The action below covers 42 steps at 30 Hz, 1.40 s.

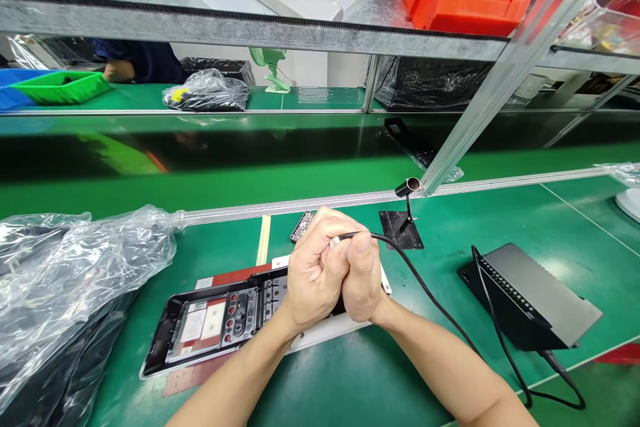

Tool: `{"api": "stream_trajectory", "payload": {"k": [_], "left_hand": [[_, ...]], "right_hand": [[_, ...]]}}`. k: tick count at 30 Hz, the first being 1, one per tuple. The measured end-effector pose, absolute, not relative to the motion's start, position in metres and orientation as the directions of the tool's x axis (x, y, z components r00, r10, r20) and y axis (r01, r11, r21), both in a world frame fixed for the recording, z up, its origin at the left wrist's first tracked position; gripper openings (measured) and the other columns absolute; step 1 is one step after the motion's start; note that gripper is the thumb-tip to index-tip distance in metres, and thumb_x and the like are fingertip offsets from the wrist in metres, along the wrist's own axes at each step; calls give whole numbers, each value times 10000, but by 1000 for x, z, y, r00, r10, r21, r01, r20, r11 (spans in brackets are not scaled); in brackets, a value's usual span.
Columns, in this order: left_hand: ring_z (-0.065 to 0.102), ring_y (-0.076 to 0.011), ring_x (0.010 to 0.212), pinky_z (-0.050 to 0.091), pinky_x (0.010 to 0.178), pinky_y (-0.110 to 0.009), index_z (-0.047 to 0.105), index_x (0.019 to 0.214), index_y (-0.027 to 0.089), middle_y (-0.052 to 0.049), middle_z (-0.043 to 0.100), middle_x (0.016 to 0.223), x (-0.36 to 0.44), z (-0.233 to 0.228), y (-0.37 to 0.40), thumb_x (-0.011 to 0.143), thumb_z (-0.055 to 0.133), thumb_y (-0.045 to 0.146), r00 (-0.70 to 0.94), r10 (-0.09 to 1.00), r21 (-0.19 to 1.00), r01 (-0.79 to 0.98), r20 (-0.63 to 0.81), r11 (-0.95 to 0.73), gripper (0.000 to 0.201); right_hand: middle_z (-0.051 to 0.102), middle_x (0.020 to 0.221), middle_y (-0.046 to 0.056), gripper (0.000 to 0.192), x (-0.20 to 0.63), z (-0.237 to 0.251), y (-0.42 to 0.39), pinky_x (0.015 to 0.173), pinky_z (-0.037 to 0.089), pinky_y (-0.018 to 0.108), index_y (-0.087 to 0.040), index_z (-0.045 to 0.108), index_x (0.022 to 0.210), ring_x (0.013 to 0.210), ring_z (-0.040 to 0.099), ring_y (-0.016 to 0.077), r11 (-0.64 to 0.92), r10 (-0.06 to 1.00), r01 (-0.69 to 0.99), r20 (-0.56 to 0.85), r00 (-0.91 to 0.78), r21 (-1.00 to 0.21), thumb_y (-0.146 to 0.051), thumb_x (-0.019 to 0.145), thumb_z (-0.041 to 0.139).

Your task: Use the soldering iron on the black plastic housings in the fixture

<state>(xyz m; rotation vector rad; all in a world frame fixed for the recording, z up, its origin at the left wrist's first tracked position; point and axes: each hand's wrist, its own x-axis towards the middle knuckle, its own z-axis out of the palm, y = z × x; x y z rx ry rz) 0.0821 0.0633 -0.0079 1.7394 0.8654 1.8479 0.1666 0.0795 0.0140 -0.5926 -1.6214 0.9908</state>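
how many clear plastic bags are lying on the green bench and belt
3 that show clearly: a big crumpled bag at the near left, one over dark parts on the far side, one at the right edge. More may be hidden behind the shelf.

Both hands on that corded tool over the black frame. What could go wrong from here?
1. The left hand and right hand hide the tool tip, so it could slip off target on the black frame unseen.
2. The black cable trails right toward the black box; a tug might drag it or pull the tool sideways.
3. The plastic bag lies close to the frame and could catch its edge.
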Motion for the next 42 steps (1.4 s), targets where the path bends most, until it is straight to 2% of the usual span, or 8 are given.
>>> {"api": "stream_trajectory", "payload": {"k": [9,23,37,42], "left_hand": [[619,-211,897,528,790,-375,679,1021,207,-70,662,948,82,-7,63,1020,524,379,-102,693,701,111,713,-705,232],[641,-223,921,551,812,-397,664,1002,210,-71,667,953,82,-9,63,1016,529,370,-113,703,712,95,702,-696,209],[642,-217,909,549,799,-387,671,1001,205,-70,668,951,83,-10,63,1016,527,368,-126,695,706,86,708,-703,217],[637,-215,913,542,806,-389,676,1014,207,-70,671,959,82,-10,62,1016,533,364,-115,695,704,83,710,-705,212]], "right_hand": [[431,632,37,613,167,14,78,589,448,370,-240,404,601,667,482,202,511,804,-121,523,-283,-851,-699,965,226],[401,625,29,606,166,13,79,573,441,364,-250,347,601,662,458,198,501,812,-100,507,-289,-860,-728,949,216],[443,628,38,593,167,12,77,602,463,378,-242,399,591,661,483,204,503,811,-111,512,-284,-857,-672,970,249],[412,597,31,606,167,12,78,586,452,370,-243,394,588,650,479,203,512,804,-112,521,-285,-852,-691,963,234]]}}
